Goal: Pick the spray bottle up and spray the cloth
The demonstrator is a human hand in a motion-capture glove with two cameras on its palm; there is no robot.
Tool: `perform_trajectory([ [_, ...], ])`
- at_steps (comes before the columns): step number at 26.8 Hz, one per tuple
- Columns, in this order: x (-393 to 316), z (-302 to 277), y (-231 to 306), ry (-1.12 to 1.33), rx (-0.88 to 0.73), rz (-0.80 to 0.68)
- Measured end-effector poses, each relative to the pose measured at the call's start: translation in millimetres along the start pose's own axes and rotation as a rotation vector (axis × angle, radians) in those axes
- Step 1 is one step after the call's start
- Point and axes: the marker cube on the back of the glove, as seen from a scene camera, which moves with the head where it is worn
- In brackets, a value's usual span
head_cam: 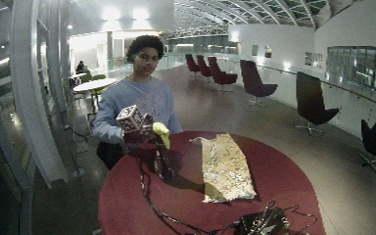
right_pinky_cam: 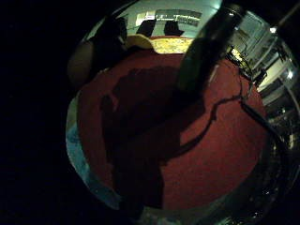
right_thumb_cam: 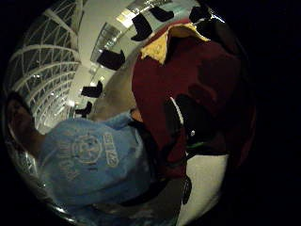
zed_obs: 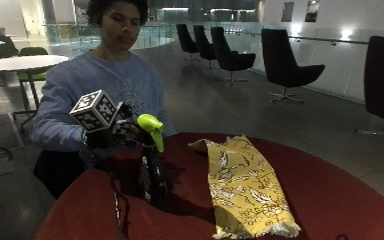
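On the round red counter [zed_obs: 325, 200] I see the yellow patterned cloth [zed_obs: 245, 190] lying flat and stretched out lengthwise, at about three o'clock from the spray bottle [zed_obs: 152, 172] and apart from it. My gloved right hand [zed_obs: 115, 135] is curled around the neck of the dark bottle just behind its lime-green spray head [zed_obs: 151, 127], holding it upright. From the outside view I cannot tell whether its base touches the counter, and the nozzle points toward the cloth's side of the counter.
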Motion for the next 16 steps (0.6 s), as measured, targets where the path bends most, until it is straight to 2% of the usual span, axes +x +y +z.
perform_trajectory([
  [4, 16.4, -19.7, -7.0, -0.148, 0.139, 0.12],
  [11, 68.0, -38.3, -36.4, -0.543, 0.328, 0.358],
  [16, 99.6, -32.8, -59.5, -0.591, 0.37, 0.462],
])
